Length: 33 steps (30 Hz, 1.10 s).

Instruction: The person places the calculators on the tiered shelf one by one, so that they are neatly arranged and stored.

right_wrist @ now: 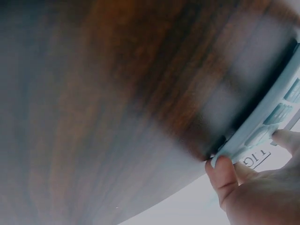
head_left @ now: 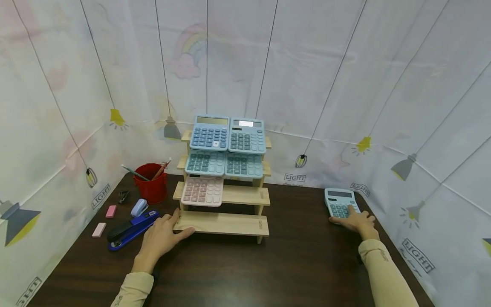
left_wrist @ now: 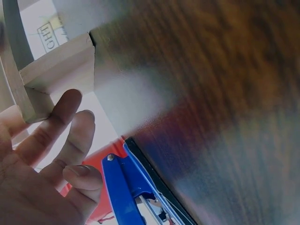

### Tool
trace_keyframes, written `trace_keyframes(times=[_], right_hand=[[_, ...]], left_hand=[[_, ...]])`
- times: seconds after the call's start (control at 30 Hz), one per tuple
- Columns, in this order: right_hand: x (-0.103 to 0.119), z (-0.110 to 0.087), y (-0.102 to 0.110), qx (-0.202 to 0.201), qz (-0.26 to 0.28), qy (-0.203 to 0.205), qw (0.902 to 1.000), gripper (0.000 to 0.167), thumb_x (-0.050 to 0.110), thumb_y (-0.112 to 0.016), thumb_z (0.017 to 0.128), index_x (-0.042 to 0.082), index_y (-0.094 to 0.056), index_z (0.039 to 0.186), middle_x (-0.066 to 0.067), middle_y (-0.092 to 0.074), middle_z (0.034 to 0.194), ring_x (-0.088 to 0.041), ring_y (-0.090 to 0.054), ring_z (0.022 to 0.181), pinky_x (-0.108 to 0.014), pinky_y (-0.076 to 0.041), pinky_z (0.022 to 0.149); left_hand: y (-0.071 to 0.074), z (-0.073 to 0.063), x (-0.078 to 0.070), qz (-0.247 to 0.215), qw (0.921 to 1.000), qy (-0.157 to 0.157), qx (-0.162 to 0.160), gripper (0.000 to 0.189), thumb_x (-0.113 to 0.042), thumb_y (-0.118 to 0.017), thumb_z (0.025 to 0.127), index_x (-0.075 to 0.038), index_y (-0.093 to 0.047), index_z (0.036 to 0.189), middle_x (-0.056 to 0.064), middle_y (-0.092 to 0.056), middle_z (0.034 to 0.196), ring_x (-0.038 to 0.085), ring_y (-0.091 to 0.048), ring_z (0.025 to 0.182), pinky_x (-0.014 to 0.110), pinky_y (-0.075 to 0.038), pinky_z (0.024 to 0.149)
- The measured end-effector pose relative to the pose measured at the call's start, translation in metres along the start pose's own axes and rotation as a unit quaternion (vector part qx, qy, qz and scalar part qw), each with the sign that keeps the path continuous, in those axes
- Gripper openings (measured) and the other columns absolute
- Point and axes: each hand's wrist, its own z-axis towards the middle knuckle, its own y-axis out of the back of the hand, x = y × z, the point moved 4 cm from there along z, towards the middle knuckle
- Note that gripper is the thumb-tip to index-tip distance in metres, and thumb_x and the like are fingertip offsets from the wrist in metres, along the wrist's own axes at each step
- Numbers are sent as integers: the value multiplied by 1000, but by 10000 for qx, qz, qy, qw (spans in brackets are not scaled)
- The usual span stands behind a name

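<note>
On the right side of the table, my right hand (head_left: 354, 222) grips the near end of a light blue calculator (head_left: 339, 197). In the right wrist view, the thumb (right_wrist: 222, 176) lies at the calculator's corner and another finger is on its keys. My left hand (head_left: 161, 238) touches the left end of the lowest step of a stepped wooden rack (head_left: 226, 223), thumb and index finger spread apart. Its other fingers hang loose in the left wrist view. Blue calculators (head_left: 209, 133) fill the rack's top two steps in pairs. A pink calculator (head_left: 202, 190) lies on the left of the step below.
Left of the rack stand a red bucket (head_left: 155, 187) with pencils, a blue stapler (head_left: 132, 230) close to my left hand, and a small light blue stapler (head_left: 139, 207). Pink erasers (head_left: 99, 230) and a black clip (head_left: 123, 196) lie further left. Patterned curtains (head_left: 307, 85) border the table.
</note>
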Motion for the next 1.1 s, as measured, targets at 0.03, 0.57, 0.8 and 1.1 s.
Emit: trace_keyframes(times=[0.03, 0.57, 0.8, 1.1], right_hand=[[0, -1, -1, -9, -12, 4, 10000, 122, 77, -57, 83, -3, -4, 158, -58, -9, 136, -70, -21, 116, -80, -28, 97], [11, -33, -13, -106, -220, 131, 9996, 122, 78, -55, 83, -7, -10, 156, -59, -11, 134, -73, -22, 120, -82, -28, 99], [27, -43, -21, -296, -214, 277, 9989, 120, 78, -57, 82, -7, -14, 156, -57, -16, 134, -72, -22, 123, -81, -30, 99], [62, -62, -26, -591, -134, 636, 9961, 116, 77, -57, 82, -4, -20, 156, -53, -25, 132, -68, -29, 121, -77, -38, 94]], left_hand=[[0, 0, 0, 11, 10000, -14, -16, 105, -84, -53, 81, -8, -42, 153, 18, -63, 127, 31, -59, 101, 49, -53, 81], [-1, -1, -2, 17, 9999, -36, 114, 103, -81, -55, 82, -7, -41, 153, 19, -64, 123, 30, -59, 97, 46, -53, 75], [1, 0, -2, -24, 10000, -41, 87, 104, -81, -55, 82, -7, -41, 153, 20, -63, 124, 31, -59, 98, 47, -53, 75], [1, 0, -2, -27, 9999, -14, 138, 105, -82, -55, 82, -7, -40, 154, 21, -63, 125, 29, -58, 96, 45, -53, 74]])
